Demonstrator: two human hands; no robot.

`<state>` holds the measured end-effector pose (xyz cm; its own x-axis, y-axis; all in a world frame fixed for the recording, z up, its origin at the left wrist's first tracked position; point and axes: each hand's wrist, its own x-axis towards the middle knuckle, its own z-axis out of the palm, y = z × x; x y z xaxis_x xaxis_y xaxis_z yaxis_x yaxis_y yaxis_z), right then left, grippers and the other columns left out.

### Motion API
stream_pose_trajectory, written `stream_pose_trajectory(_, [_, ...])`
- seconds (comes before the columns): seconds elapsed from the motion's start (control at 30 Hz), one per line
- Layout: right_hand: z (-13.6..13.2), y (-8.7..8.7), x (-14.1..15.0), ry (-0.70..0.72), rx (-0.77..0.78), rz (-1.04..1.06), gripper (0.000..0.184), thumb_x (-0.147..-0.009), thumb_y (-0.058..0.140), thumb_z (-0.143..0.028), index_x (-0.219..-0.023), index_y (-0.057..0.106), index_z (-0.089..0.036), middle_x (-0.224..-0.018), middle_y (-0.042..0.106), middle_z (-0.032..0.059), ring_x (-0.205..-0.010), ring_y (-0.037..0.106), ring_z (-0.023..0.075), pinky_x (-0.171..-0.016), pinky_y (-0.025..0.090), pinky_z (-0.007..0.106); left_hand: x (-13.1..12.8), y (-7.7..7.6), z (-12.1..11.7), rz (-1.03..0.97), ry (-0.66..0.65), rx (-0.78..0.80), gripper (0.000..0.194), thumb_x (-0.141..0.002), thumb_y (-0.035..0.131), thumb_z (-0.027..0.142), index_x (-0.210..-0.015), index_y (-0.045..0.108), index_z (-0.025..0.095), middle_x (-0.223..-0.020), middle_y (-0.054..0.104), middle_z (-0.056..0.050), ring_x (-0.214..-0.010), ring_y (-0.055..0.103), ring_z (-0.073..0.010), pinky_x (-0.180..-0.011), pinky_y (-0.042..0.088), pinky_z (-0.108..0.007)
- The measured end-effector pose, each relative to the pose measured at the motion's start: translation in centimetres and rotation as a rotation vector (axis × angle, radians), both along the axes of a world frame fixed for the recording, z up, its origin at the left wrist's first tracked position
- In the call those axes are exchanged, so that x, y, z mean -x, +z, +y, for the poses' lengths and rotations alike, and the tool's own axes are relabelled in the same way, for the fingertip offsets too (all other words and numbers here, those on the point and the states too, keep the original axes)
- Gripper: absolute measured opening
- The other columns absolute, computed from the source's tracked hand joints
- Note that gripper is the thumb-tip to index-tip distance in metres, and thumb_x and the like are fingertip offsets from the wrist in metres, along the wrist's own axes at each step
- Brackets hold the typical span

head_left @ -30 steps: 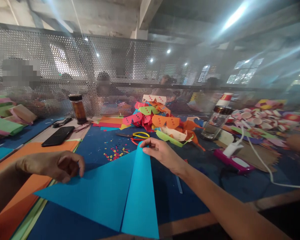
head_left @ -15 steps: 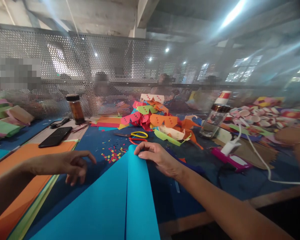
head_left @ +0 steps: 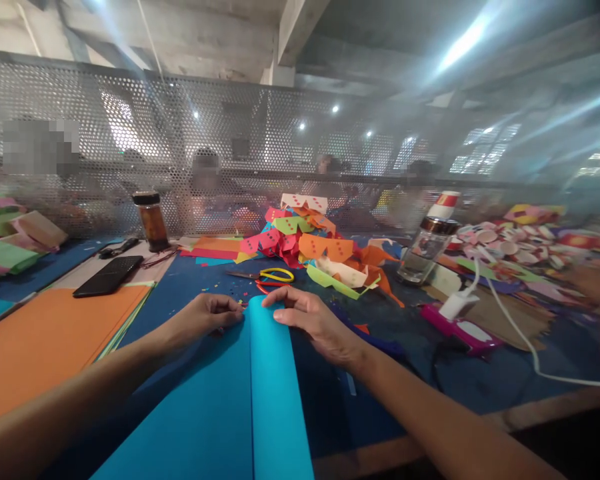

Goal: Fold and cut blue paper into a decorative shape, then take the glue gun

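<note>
A large sheet of blue paper point(head_left: 195, 413) lies in front of me, its right side folded over into a long rounded strip point(head_left: 275, 387). My left hand point(head_left: 213, 317) is at the far edge of the sheet, just left of the fold, thumb and fingers pinched together on the paper. On the fold's far end, my right hand point(head_left: 307, 323) has its thumb on top and its index finger at the edge, gripping lightly. Just beyond both hands lie scissors point(head_left: 277, 275) with yellow and red handles. Small confetti bits point(head_left: 237, 290) are partly hidden behind my left hand.
Cut paper masks point(head_left: 325, 247) are heaped at the back centre. Orange sheets point(head_left: 55, 340), a black phone point(head_left: 109, 275) and a dark jar point(head_left: 151, 222) are on the left. A glass bottle point(head_left: 425, 250), pink power strip point(head_left: 463, 330) and white cable point(head_left: 515, 327) stand right.
My left hand has moved right and forward, from open above the table to the far edge of the blue paper. My right hand has stayed at the fold, shifting only slightly.
</note>
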<state>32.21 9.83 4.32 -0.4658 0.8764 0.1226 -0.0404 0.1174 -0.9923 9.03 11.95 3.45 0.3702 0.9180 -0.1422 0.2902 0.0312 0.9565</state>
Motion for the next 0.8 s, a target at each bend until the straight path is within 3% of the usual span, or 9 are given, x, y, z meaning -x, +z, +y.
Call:
stream_pose_trajectory(0.1, [0.0, -0.1, 0.5, 0.028, 0.099, 0.143, 0.046, -0.087, 0.063, -0.046, -0.126, 0.056, -0.024, -0.093, 0.066, 0.0031, -0.083, 0.063, 0.0180, -0.080, 0.049, 0.033, 0.1, -0.3, -0.1, -0.067, 0.062, 0.025, 0.027, -0.069, 0.079, 0.042, -0.074, 0.068, 0.018, -0.059, 0.059, 0.004, -0.052, 0.047, -0.0095, -0.050, 0.032, -0.020])
stream_pose_trajectory(0.17, [0.2, -0.3, 0.7, 0.005, 0.152, 0.178, 0.051, -0.091, 0.056, -0.054, -0.131, 0.049, -0.023, -0.087, 0.068, 0.0036, -0.078, 0.067, 0.0191, -0.079, 0.052, 0.037, 0.1, -0.3, -0.2, -0.130, 0.058, 0.057, 0.028, -0.069, 0.078, 0.042, -0.078, 0.071, 0.017, -0.065, 0.067, 0.000, -0.056, 0.055, -0.0124, -0.053, 0.039, -0.022])
stream_pose_trajectory(0.3, [0.3, -0.8, 1.1, -0.074, 0.042, -0.071, 0.036, -0.086, 0.065, -0.051, -0.098, 0.061, -0.017, -0.075, 0.064, 0.0006, -0.060, 0.063, 0.0132, -0.062, 0.049, 0.027, 0.2, -0.7, -0.2, -0.260, 0.063, 0.039, 0.034, -0.065, 0.080, 0.040, -0.088, 0.076, 0.015, -0.083, 0.076, -0.009, -0.074, 0.069, -0.0259, -0.067, 0.053, -0.035])
stream_pose_trajectory(0.37, [0.0, -1.0, 1.4, -0.028, -0.017, -0.221, 0.033, -0.086, 0.066, -0.049, -0.085, 0.063, -0.016, -0.074, 0.064, 0.0007, -0.053, 0.059, 0.0096, -0.054, 0.044, 0.023, 0.2, -1.2, 0.1, -0.248, 0.060, -0.064, 0.028, -0.063, 0.081, 0.037, -0.079, 0.076, 0.016, -0.080, 0.076, -0.008, -0.073, 0.067, -0.0250, -0.068, 0.052, -0.035])
stream_pose_trajectory(0.47, [-0.6, -1.2, 1.7, 0.038, -0.026, -0.348, 0.029, -0.088, 0.063, -0.045, -0.082, 0.064, -0.017, -0.075, 0.067, 0.0014, -0.047, 0.053, 0.0068, -0.048, 0.039, 0.021, 0.4, -1.9, 0.6, -0.189, 0.052, -0.136, 0.017, -0.061, 0.081, 0.029, -0.061, 0.070, 0.017, -0.064, 0.068, -0.002, -0.060, 0.058, -0.0179, -0.060, 0.048, -0.030])
stream_pose_trajectory(0.67, [-1.2, -1.0, 1.8, 0.116, 0.017, -0.343, 0.025, -0.086, 0.065, -0.042, -0.084, 0.063, -0.017, -0.073, 0.066, 0.0002, -0.047, 0.047, 0.0063, -0.045, 0.035, 0.021, 0.5, -2.9, 0.8, -0.194, 0.074, -0.066, 0.018, -0.061, 0.081, 0.028, -0.060, 0.066, 0.017, -0.062, 0.066, 0.000, -0.057, 0.055, -0.0155, -0.057, 0.047, -0.029])
stream_pose_trajectory(0.8, [-1.1, -0.6, 1.7, 0.110, 0.027, -0.284, 0.021, -0.081, 0.066, -0.036, -0.075, 0.058, -0.018, -0.065, 0.057, -0.0039, -0.050, 0.048, 0.0072, -0.050, 0.036, 0.021, 0.5, -1.6, 0.4, -0.295, 0.053, 0.068, 0.029, -0.074, 0.072, 0.047, -0.077, 0.071, 0.017, -0.076, 0.073, -0.006, -0.066, 0.065, -0.0218, -0.066, 0.054, -0.035])
